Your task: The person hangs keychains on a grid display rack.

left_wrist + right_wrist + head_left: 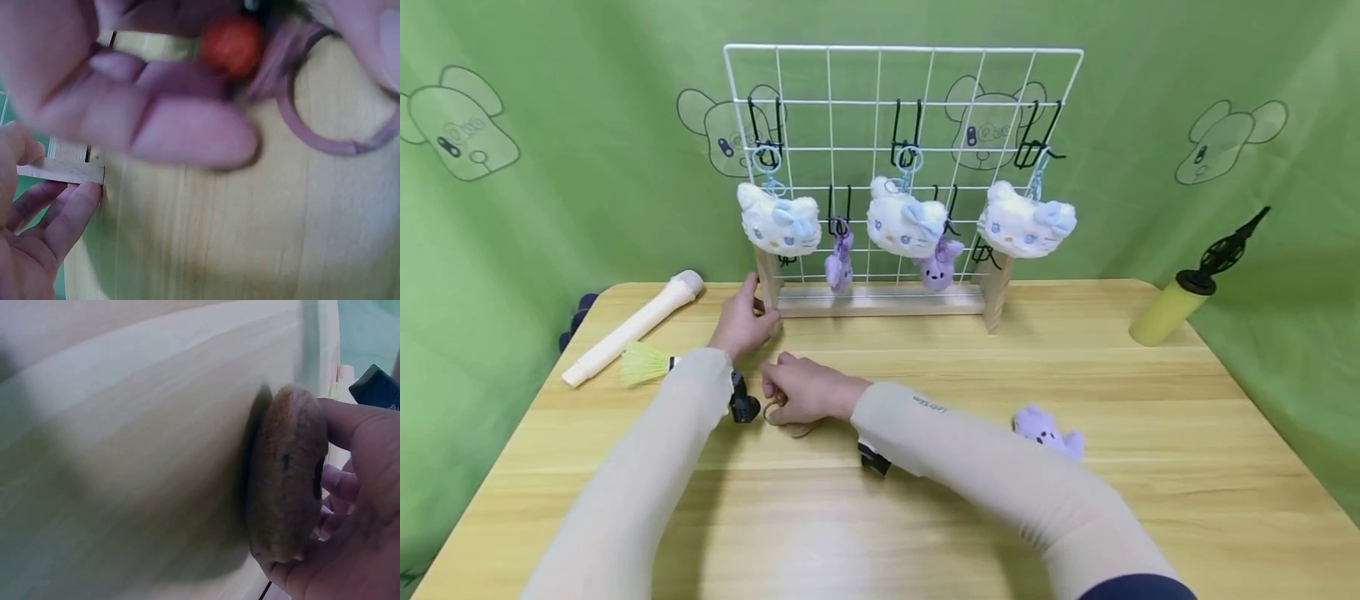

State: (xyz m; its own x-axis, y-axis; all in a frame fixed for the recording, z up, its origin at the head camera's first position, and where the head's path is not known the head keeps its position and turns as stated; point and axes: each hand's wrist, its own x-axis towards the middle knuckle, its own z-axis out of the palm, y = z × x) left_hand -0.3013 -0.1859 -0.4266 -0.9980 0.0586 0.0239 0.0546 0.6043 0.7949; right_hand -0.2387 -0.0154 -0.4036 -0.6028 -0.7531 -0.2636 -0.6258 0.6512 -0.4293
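My left hand (745, 323) grips the left wooden foot (62, 170) of the display rack, its thumb and fingers on either side in the left wrist view. Close beside it, low over the table, my right hand (808, 390) holds a brown plush keychain (287, 481). The plush's fuzzy, rounded body shows in the right wrist view, with the fingers around one side. A key ring (325, 147) and a small red ball (231, 49) appear at the right hand's fingers in the left wrist view, partly blurred. Most of the plush is hidden in the head view.
White kitty-head plushes (906, 221) and purple plushes (938, 267) hang from black hooks on the white wire grid (902, 47). Another purple plush (1048, 432) lies on the table. A white tube (632, 329) and yellow brush-like item (643, 364) lie left; a yellow pump (1172, 312) stands right.
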